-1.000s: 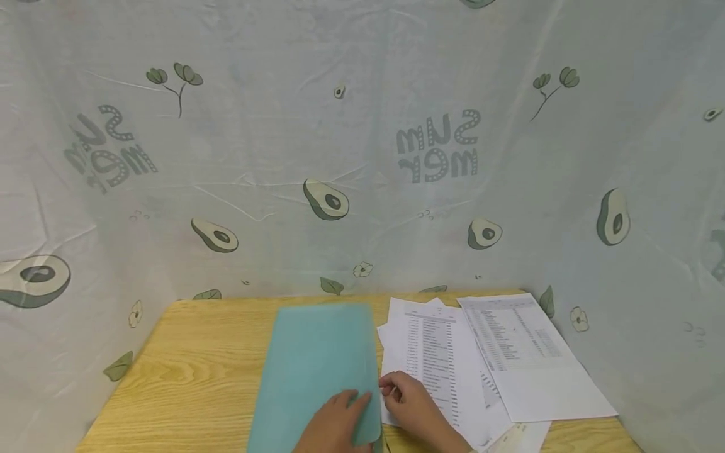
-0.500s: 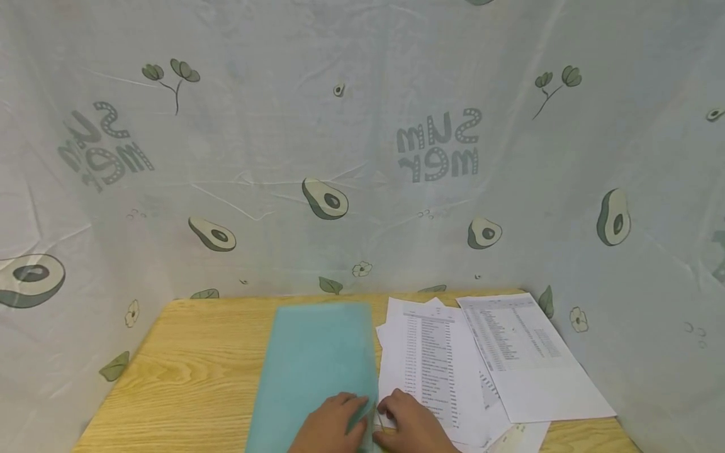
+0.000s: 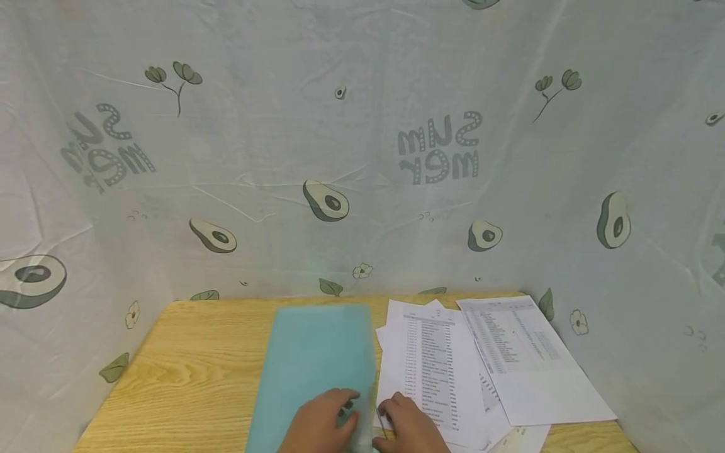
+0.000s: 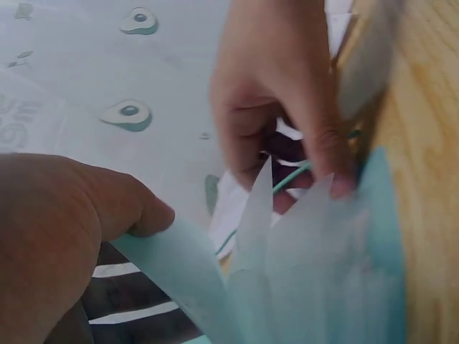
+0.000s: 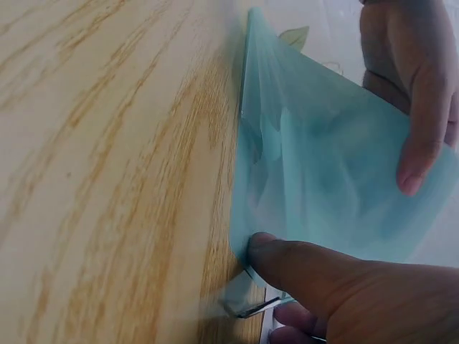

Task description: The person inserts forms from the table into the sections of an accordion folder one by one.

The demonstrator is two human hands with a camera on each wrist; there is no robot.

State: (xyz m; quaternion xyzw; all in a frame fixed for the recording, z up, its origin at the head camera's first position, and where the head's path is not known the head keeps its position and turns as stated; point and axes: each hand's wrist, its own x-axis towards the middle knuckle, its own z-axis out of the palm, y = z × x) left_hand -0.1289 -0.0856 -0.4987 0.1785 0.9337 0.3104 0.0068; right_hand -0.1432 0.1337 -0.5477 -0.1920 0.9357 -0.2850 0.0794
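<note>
A teal plastic folder [image 3: 317,346] with clear inner sleeves [image 4: 301,244] lies on the table in front of me. My left hand [image 3: 320,421] grips its front cover between thumb and fingers near the close right side, and the cover is lifted there, bowing away from the sleeves. Opposite it, my right hand [image 3: 410,425] pinches the folder's near right corner. In the right wrist view that thumb [image 5: 287,258] lies over the teal edge and clear plastic, its other fingers underneath, partly hidden. Dark and white stripes show under the left hand in the left wrist view.
Loose printed sheets [image 3: 430,365] overlap one another just right of the folder, close by the right hand. Farther right, another printed sheet [image 3: 544,377] lies at an angle on the wooden table [image 3: 187,377]. A pale avocado-print curtain [image 3: 362,151] surrounds the table's back and sides.
My right hand has come down along the folder's right side to its near corner. The left hand has shifted slightly down and left, and a gap between the hands has widened.
</note>
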